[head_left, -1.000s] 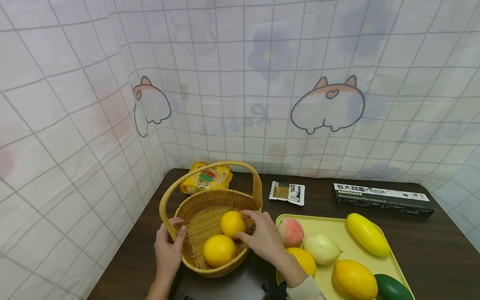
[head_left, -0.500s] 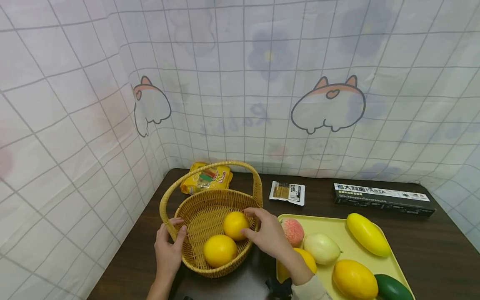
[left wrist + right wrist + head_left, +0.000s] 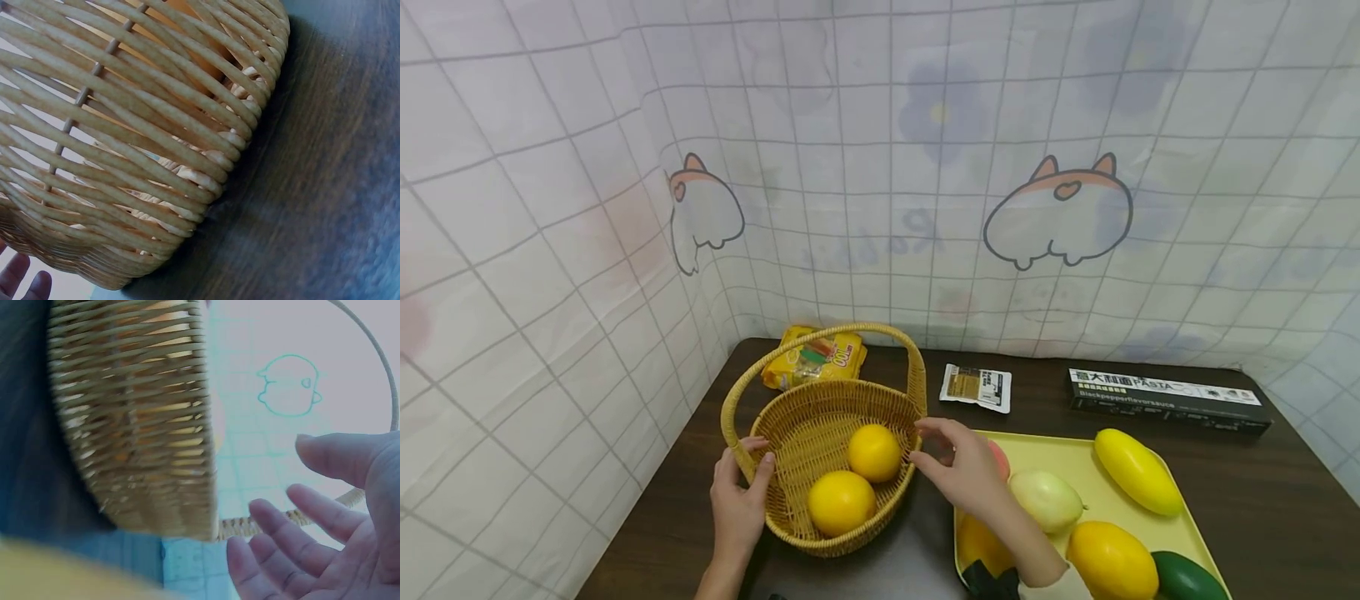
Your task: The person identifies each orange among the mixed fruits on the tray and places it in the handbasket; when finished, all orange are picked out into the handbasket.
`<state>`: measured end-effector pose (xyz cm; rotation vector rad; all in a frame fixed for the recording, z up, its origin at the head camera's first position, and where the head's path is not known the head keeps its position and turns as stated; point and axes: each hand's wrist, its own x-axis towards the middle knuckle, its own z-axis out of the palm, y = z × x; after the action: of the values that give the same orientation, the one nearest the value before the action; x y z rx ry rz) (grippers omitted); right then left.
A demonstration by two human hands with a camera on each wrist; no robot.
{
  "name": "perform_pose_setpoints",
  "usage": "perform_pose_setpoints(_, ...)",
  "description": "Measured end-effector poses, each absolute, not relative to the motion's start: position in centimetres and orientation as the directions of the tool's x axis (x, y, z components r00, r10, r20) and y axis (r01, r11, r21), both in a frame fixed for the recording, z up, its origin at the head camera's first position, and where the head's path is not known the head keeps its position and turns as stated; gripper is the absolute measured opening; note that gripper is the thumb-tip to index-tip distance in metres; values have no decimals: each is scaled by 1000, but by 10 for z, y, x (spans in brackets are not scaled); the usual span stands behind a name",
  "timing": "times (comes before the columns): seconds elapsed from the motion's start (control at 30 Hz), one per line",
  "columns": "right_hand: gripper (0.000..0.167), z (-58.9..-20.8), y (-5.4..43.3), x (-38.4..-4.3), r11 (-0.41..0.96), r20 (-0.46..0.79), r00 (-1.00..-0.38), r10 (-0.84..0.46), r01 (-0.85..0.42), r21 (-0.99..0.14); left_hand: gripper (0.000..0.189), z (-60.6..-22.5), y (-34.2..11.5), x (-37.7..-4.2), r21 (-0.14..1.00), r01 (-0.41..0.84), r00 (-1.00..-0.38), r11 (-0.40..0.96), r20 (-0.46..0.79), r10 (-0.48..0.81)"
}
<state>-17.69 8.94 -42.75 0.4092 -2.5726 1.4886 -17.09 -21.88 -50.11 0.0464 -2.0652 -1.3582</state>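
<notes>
In the head view my left hand (image 3: 737, 500) grips the side of a wicker basket (image 3: 842, 548) at the foot of its handle, thumb inside the rim. Two oranges (image 3: 875, 452) lie inside, the other orange (image 3: 841, 502) nearer the front. My right hand (image 3: 962, 471) hovers just off the basket's right rim, holding nothing, its fingers loosely bent. The right wrist view shows that hand (image 3: 319, 544) with thumb and fingers spread beside the woven wall (image 3: 137, 425). In the left wrist view, fingertips (image 3: 15, 275) show beyond the basket (image 3: 125, 137).
A yellow tray (image 3: 1097, 492) on the right holds a pale green fruit (image 3: 1045, 500), a mango (image 3: 1138, 472), a yellow fruit (image 3: 1111, 558), a dark green fruit (image 3: 1187, 577) and a partly covered peach (image 3: 1000, 458). Behind are a yellow packet (image 3: 816, 362), a sachet (image 3: 976, 387) and a pasta box (image 3: 1168, 402).
My right hand has let go of the rear orange and drawn back right, out over the basket's rim. That orange sits slightly further right. My left hand has stayed on the basket.
</notes>
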Motion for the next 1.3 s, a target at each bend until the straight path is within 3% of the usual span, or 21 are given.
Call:
perform_pose_setpoints(0.47,30,-425,130,-146,451,294,-950,-107,-310,-837,20,-502,-219,-171,826,327,-777,460,512,-367)
perform_pose_setpoints(0.77,29,-436,147,-135,512,438,-896,-67,-408,-756,18,-502,-217,-172,824,338,-775,455,518,-362)
perform_pose_setpoints(1.03,24,-451,154,-125,513,406,-914,-22,-359,-780,19,-501,-217,-171,823,335,-775,459,517,-362)
perform_pose_setpoints(1.3,32,-456,163,-121,456,298,-953,-55,-289,-842,20,-502,-218,-172,823,329,-774,463,516,-367)
